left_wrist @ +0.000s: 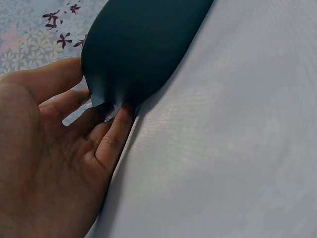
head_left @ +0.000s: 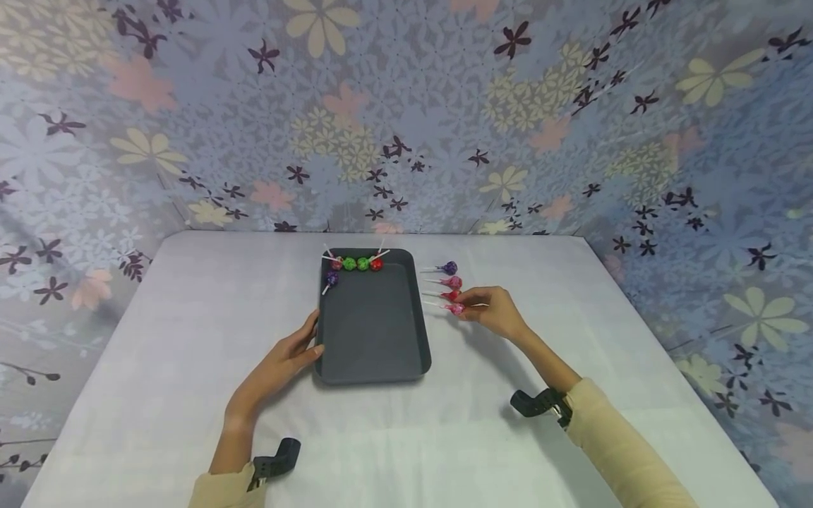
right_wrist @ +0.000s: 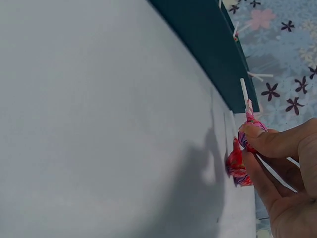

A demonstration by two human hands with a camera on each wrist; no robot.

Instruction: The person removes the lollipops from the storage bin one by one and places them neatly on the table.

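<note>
My left hand [head_left: 282, 363] grips the left edge of a dark grey baking tray [head_left: 373, 331], its thumb at the rim. In the left wrist view the fingertips meet the tray's side [left_wrist: 143, 44]. Between the thumb and fingers of my right hand [head_left: 492, 310] is the head of a pink lollipop [right_wrist: 251, 134], its white stick pointing toward the tray. Right behind it lies a red lollipop [head_left: 452, 295], partly covered by the fingers. Farther back in the same row are another pink lollipop [head_left: 452, 281] and a purple one [head_left: 449, 268].
Along the tray's far side lie two green lollipops [head_left: 356, 264] between a pinkish-red one [head_left: 336, 263] and a red one [head_left: 377, 264]. A purple lollipop [head_left: 332, 279] sits by its left wall. White cloth covers the table [head_left: 190, 317]; flowered fabric [head_left: 406, 127] stands behind.
</note>
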